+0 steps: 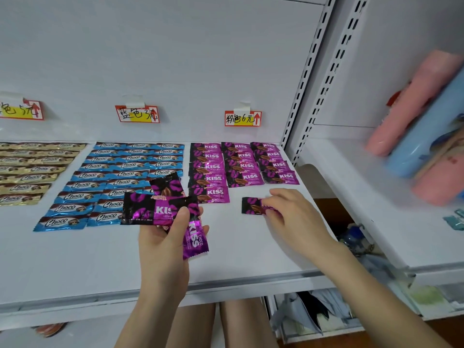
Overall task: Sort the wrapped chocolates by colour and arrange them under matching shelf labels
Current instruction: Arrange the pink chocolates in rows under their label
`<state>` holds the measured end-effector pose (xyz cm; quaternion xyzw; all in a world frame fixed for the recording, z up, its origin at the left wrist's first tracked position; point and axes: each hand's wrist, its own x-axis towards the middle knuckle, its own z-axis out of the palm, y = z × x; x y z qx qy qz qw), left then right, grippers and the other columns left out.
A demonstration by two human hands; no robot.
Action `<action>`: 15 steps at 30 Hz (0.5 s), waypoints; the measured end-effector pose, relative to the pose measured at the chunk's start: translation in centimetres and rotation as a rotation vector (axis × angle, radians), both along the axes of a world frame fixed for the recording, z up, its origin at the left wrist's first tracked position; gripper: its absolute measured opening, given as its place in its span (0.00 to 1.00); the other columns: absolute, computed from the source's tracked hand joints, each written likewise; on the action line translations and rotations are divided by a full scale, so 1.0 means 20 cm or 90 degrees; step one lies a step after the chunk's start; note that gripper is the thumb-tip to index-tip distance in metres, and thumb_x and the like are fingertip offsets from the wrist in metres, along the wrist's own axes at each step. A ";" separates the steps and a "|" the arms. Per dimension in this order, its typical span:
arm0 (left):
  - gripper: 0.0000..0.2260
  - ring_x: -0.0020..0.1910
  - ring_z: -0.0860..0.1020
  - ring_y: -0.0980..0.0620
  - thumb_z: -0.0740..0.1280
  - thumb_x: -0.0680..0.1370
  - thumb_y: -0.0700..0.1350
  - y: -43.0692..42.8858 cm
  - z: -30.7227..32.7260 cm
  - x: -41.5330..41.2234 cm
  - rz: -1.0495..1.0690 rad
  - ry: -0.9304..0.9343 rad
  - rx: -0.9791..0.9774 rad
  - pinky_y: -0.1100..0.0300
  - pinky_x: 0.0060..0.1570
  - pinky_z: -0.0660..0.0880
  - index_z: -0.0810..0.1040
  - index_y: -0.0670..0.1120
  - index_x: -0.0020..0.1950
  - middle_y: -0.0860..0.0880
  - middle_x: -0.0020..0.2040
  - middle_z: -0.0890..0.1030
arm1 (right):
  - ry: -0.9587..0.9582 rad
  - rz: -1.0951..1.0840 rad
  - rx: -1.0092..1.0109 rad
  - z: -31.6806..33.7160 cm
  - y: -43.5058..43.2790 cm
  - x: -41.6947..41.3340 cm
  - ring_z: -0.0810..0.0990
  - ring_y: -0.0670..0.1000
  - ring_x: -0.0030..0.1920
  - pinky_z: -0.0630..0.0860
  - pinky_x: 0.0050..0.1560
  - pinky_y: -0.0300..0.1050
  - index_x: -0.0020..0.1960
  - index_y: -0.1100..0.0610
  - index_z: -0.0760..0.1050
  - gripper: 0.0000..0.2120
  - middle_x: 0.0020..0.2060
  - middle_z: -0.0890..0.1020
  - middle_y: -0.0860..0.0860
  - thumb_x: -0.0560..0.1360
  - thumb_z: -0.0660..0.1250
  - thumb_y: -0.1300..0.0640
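Nearest, the left hand (165, 237) is raised above the white shelf (75, 259). Its grip is closed on a fan of three pink chocolates (150, 209), thumb on top and fingers beneath, the black-and-magenta foil crinkly with serrated ends. To its right, the right hand (293, 212) lies low on the shelf. Its grip pinches the right end of a lone pink chocolate (252, 205), which lies flat just near of the middle column of the pink rows (241, 162). Those rows form three columns under the pink label (243, 118), flat rectangular packets overlapping like tiles, the left column reaching nearest. Bare smooth shelf runs from the hands to the metal front edge (251, 280) and right towards the slotted upright (305, 79). Left of the pink block, past a narrow gap, glossy blue chocolates (120, 177) lie under the blue label (137, 114). Gold chocolates (30, 169) sit far left, cut by the frame. Blurred pink and blue packs (414, 136) lie on the neighbouring shelf at right.
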<state>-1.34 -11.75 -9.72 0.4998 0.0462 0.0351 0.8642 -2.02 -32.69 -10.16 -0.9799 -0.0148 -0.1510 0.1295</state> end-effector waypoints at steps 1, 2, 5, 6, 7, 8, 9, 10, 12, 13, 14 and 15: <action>0.14 0.43 0.83 0.52 0.63 0.77 0.37 0.00 0.00 0.00 0.002 0.003 -0.001 0.59 0.33 0.80 0.73 0.52 0.59 0.51 0.47 0.83 | -0.017 0.001 0.009 -0.01 0.01 -0.01 0.71 0.52 0.60 0.66 0.54 0.42 0.58 0.56 0.78 0.12 0.58 0.77 0.51 0.77 0.61 0.57; 0.14 0.43 0.83 0.52 0.63 0.77 0.37 0.00 0.00 0.00 0.002 0.006 -0.002 0.59 0.33 0.80 0.72 0.51 0.60 0.50 0.49 0.83 | -0.023 0.006 0.015 -0.02 0.03 -0.01 0.72 0.52 0.58 0.67 0.53 0.41 0.57 0.56 0.78 0.12 0.57 0.78 0.52 0.77 0.62 0.57; 0.15 0.43 0.83 0.52 0.63 0.77 0.37 -0.01 -0.01 -0.01 -0.006 0.010 -0.007 0.58 0.34 0.80 0.71 0.50 0.62 0.47 0.51 0.82 | -0.013 0.036 0.019 -0.07 0.05 0.00 0.71 0.50 0.59 0.67 0.54 0.39 0.59 0.56 0.77 0.13 0.58 0.77 0.50 0.78 0.61 0.55; 0.15 0.43 0.83 0.51 0.63 0.76 0.37 -0.01 -0.01 -0.01 -0.011 0.010 -0.009 0.58 0.34 0.80 0.72 0.51 0.61 0.47 0.51 0.82 | -0.014 0.044 0.027 -0.07 0.06 0.01 0.71 0.50 0.59 0.66 0.55 0.38 0.60 0.56 0.76 0.13 0.58 0.77 0.50 0.78 0.60 0.54; 0.14 0.44 0.83 0.51 0.63 0.76 0.37 -0.01 -0.01 -0.01 -0.016 0.010 -0.008 0.57 0.34 0.80 0.72 0.52 0.59 0.47 0.51 0.82 | -0.015 0.053 0.037 -0.07 0.06 0.03 0.70 0.49 0.59 0.65 0.56 0.37 0.60 0.56 0.76 0.13 0.59 0.76 0.49 0.78 0.60 0.55; 0.14 0.44 0.83 0.50 0.63 0.76 0.38 -0.02 -0.01 -0.01 -0.021 0.011 -0.006 0.57 0.34 0.80 0.73 0.52 0.58 0.47 0.50 0.82 | -0.014 0.062 0.044 -0.07 0.06 0.04 0.70 0.48 0.59 0.64 0.56 0.36 0.60 0.56 0.75 0.13 0.59 0.76 0.49 0.79 0.59 0.55; 0.14 0.45 0.83 0.50 0.63 0.76 0.38 -0.02 -0.02 -0.01 -0.023 0.012 -0.003 0.57 0.34 0.80 0.73 0.52 0.58 0.47 0.50 0.82 | -0.011 0.072 0.050 -0.07 0.07 0.06 0.70 0.47 0.58 0.65 0.56 0.36 0.60 0.57 0.75 0.13 0.58 0.76 0.49 0.79 0.58 0.55; 0.15 0.46 0.83 0.49 0.63 0.76 0.38 -0.02 -0.02 -0.01 -0.024 0.014 -0.002 0.57 0.35 0.81 0.72 0.52 0.60 0.46 0.51 0.82 | -0.008 0.078 0.053 -0.07 0.07 0.07 0.71 0.47 0.58 0.66 0.57 0.37 0.60 0.57 0.75 0.13 0.58 0.76 0.49 0.79 0.58 0.55; 0.16 0.47 0.82 0.47 0.63 0.76 0.38 -0.02 -0.02 -0.01 -0.023 0.019 0.002 0.56 0.36 0.81 0.71 0.49 0.63 0.45 0.53 0.82 | 0.004 0.084 0.050 -0.08 0.08 0.10 0.71 0.47 0.58 0.69 0.58 0.42 0.60 0.57 0.75 0.13 0.57 0.76 0.49 0.79 0.57 0.55; 0.16 0.47 0.82 0.48 0.63 0.76 0.38 -0.01 -0.02 -0.01 -0.022 0.020 0.005 0.56 0.36 0.81 0.71 0.49 0.64 0.45 0.52 0.82 | 0.009 0.085 0.043 -0.08 0.09 0.11 0.71 0.48 0.58 0.70 0.58 0.45 0.61 0.57 0.74 0.14 0.57 0.76 0.49 0.80 0.56 0.54; 0.16 0.45 0.83 0.49 0.63 0.77 0.37 -0.01 -0.02 -0.01 -0.020 0.020 0.007 0.57 0.35 0.81 0.71 0.49 0.62 0.45 0.51 0.82 | 0.009 0.084 0.038 -0.08 0.10 0.12 0.71 0.48 0.57 0.70 0.57 0.47 0.61 0.57 0.74 0.14 0.57 0.76 0.49 0.80 0.56 0.55; 0.15 0.44 0.83 0.50 0.63 0.77 0.37 -0.01 -0.02 -0.01 -0.018 0.020 0.008 0.57 0.35 0.81 0.72 0.50 0.61 0.46 0.50 0.82 | -0.001 0.081 0.041 -0.09 0.10 0.12 0.71 0.49 0.57 0.70 0.57 0.46 0.60 0.58 0.74 0.13 0.56 0.76 0.50 0.79 0.57 0.55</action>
